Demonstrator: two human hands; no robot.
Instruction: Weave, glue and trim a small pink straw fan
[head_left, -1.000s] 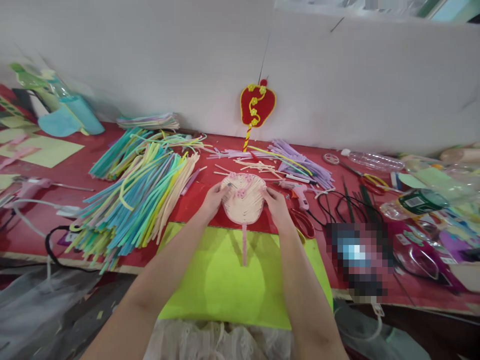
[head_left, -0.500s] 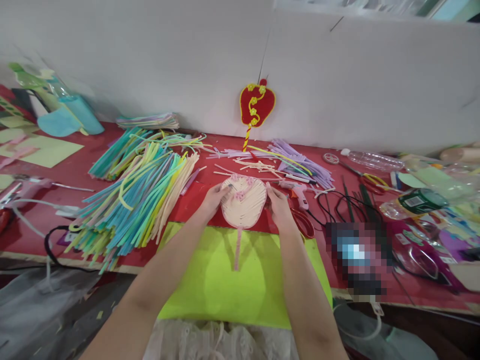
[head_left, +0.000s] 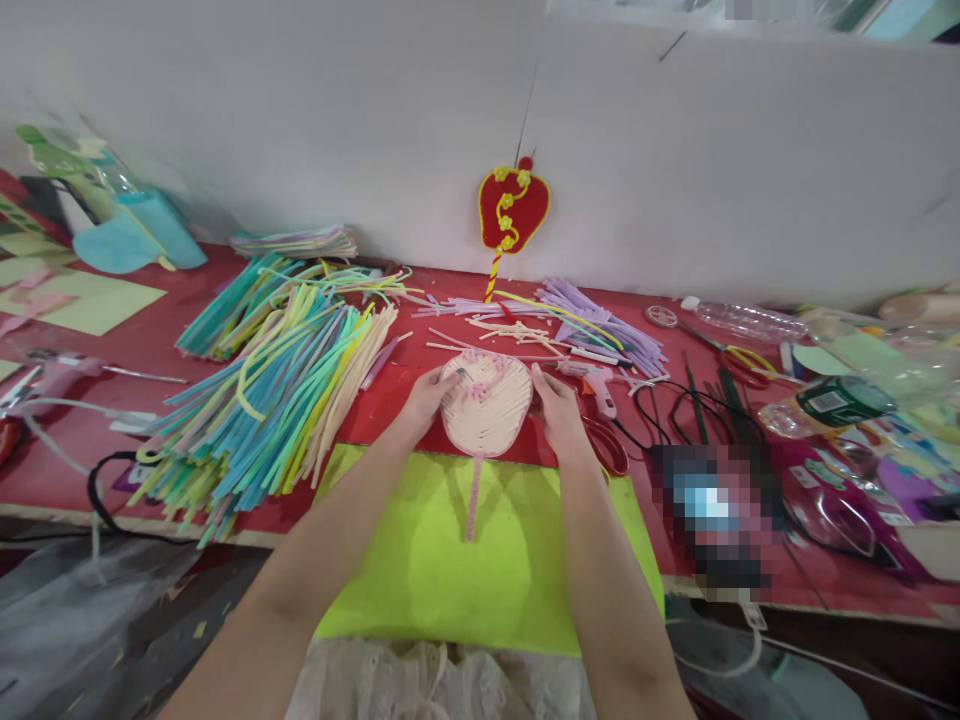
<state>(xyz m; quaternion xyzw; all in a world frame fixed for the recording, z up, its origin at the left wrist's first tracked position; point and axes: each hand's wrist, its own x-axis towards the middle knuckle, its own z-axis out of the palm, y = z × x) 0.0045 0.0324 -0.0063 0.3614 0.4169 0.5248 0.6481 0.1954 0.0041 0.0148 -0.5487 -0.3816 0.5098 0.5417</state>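
Observation:
A cream hand fan (head_left: 486,420) with a pink rim, small pink flowers and a thin pink handle is held up in the middle of the view. My left hand (head_left: 429,400) grips its left edge, thumb on the front face. At the right edge, my right hand (head_left: 556,405) holds the rim between thumb and fingers; the other fingers are partly hidden behind it. The handle hangs down over a lime-green board (head_left: 465,570). Behind, a red fan (head_left: 516,210) with yellow trim and flowers stands upright near the wall.
Bundles of coloured pipe cleaners (head_left: 277,390) lie at left, purple ones (head_left: 600,320) at back right. A glue gun (head_left: 600,390), scissors (head_left: 746,365), plastic bottles (head_left: 750,320) and black cables (head_left: 675,400) are on the right. Another glue gun (head_left: 67,380) lies far left on the red table (head_left: 202,300).

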